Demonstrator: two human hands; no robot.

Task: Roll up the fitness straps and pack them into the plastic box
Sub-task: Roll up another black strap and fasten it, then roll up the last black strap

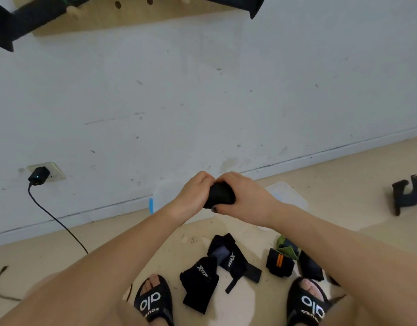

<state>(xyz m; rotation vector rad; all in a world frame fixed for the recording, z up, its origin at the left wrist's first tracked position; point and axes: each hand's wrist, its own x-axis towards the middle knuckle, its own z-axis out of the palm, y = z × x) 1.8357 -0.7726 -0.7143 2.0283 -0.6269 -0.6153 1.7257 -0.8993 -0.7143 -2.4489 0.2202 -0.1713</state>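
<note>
a: nearest the lens, two bare forearms are seen reaching forward, with two black slides, the left slide point(153, 300) and the right slide point(307, 302), planted on the floor point(104, 234) below them.

b: and what is held?

a: a rolled black strap point(220, 195) is gripped between both hands, raised above the floor. the left hand point(193, 196) is curled round its left side, and the right hand point(242, 198) is wrapped over its right side, thumb underneath.

b: where are the other straps laid?

a: between the feet, two loose black straps point(217, 267) with white lettering are spread flat and partly overlapped. just beside the right slide, a rolled strap with an orange stripe point(279, 264) is set, touching a green and black strap point(291, 249) behind it.

b: and the plastic box?

a: a clear plastic box point(287, 196) is placed against the wall's base, mostly hidden behind the hands; a blue clip point(151, 205) is seen at its left edge.

b: what room is left at the edges?

a: bare floor is seen to the left, crossed by a black cable point(54, 220) from a charger point(38, 176) plugged into the wall. well apart at the right edge, a dark strap point(407, 196) is lying alone.
</note>
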